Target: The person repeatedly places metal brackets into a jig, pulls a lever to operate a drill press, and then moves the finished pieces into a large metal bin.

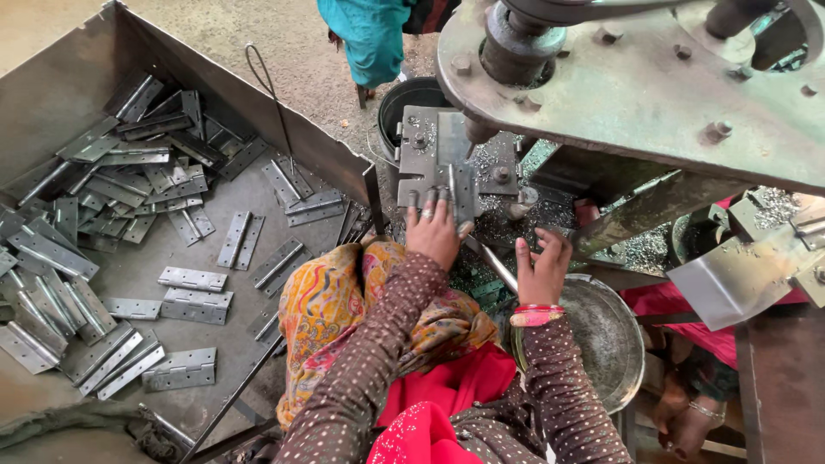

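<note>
The drill tip is hidden behind the machine head (636,94). A hinge (455,185) is pressed flat under the left hand (434,232); the right hand (541,271), just beside, is closed around a lever (494,262).

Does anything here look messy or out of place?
Yes. Metal shavings lie scattered over the machine bed around the hinge under the left hand. The hinges in the tray lie in a jumble, pointing every way, not stacked.
</note>
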